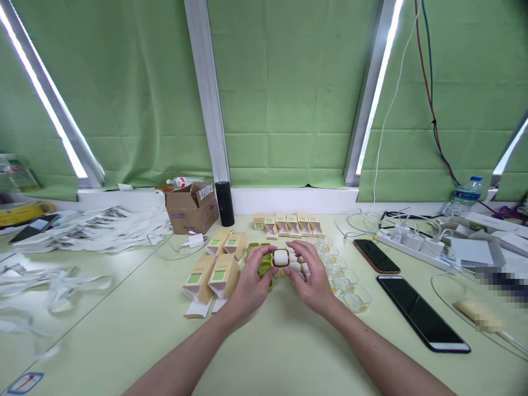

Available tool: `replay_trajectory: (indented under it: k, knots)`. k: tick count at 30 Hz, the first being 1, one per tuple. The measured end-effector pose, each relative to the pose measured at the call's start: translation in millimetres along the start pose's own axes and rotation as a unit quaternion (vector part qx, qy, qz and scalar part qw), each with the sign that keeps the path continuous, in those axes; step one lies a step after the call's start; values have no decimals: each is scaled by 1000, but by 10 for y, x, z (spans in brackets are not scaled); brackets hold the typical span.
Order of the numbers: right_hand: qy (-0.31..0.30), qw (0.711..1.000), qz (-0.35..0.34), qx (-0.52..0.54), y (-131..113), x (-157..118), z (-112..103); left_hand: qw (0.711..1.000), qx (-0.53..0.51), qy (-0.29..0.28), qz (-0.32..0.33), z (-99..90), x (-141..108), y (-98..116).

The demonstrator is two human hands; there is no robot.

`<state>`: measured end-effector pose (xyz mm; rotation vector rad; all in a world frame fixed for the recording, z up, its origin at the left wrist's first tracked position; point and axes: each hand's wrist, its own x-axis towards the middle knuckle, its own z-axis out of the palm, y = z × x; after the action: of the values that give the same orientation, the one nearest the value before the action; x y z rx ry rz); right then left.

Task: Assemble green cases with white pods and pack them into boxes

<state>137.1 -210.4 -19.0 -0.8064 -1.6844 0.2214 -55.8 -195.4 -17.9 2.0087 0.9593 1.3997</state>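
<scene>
Between both hands is a small green case with a white roll (281, 257) in it. My left hand (254, 276) grips its left side, and my right hand (309, 273) grips the right side, fingers curled round it. Green cases (264, 267) lie beside and partly behind my left hand. More white rolls (294, 265) sit beneath and beside my right fingers, partly hidden. Clear plastic cases (340, 275) with yellow dots stand in rows right of my right hand. Left of my left hand are several open beige boxes (225, 275) with green labels.
Small beige boxes (292, 225) stand in a row at the back. Two phones (421, 311) lie at the right, near a power strip (416, 247) and cables. A cardboard box (192, 212), a black cylinder (224, 203) and white strips (103, 228) are at the left.
</scene>
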Motion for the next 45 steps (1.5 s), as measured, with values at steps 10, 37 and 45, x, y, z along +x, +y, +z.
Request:
replay_trajectory:
  k: [10,37,45]
  knots:
    - [-24,990,-121,-73,14,-15,-3,995,40,-14,88,-16,-3,46]
    - [-34,992,-105,-57,102,-55,22,999,20,0,49,14,-62,13]
    - [-45,985,-135,-97,80,-46,22,995,77,1,61,-8,-42,78]
